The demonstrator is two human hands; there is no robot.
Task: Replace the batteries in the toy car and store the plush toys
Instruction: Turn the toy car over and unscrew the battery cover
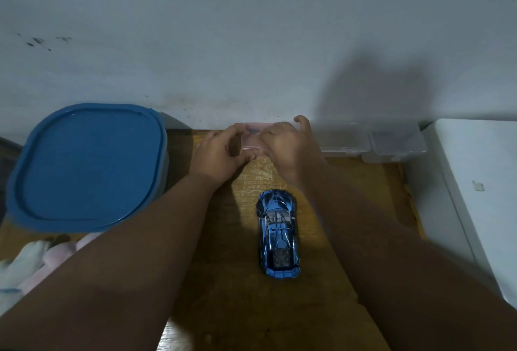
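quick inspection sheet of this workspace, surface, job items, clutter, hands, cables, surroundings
surface: wooden table, worn, dimly lit
job's things: blue toy car upright at the centre, untouched; plush toys lying at the left edge, not yet stored; blue-lidded container at left, lid on
clutter: small clear boxes at the back right against the wall
grippers: left hand and right hand both on a small clear pinkish box at the back edge; contents cannot be told
cables: nothing seen
surroundings: pale scuffed wall behind; white surface at right
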